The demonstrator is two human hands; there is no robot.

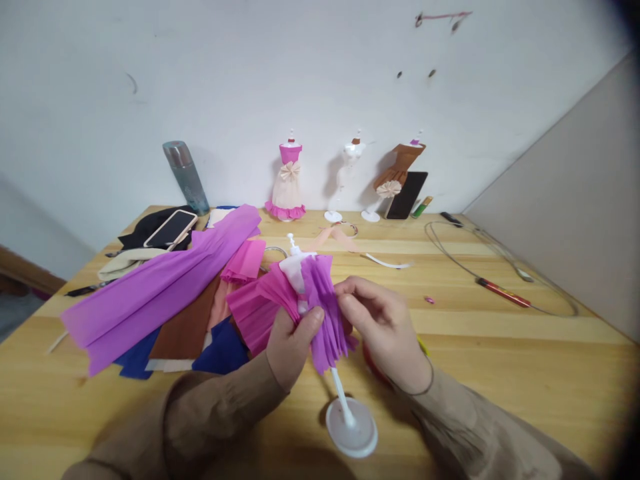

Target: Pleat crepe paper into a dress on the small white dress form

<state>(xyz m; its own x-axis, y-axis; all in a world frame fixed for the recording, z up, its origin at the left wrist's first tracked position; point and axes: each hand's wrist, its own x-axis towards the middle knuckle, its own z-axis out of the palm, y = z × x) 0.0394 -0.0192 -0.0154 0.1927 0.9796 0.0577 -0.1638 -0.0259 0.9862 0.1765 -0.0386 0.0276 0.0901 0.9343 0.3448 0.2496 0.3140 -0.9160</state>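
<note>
A small white dress form [295,267] leans back over the table, its round base [352,428] toward me. Pleated purple crepe paper [325,320] covers its right side, and pink crepe paper [263,300] fans out on its left. My left hand [295,343] is closed around the form's middle, thumb pressing on the purple pleats. At the right edge of that purple paper, my right hand [383,327] pinches with thumb and forefinger. Its other fingers are curled, and the exact pinch spot is partly hidden. Something red and yellow [423,347] shows partly behind the right hand.
Purple crepe paper [170,287] lies over brown and blue sheets at left, beside a phone [171,229]. Along the wall stand a bottle [186,177], a pink-dressed form [289,180], a bare form [345,180] and a brown-dressed form [403,170]. A red corded tool [503,293] lies right.
</note>
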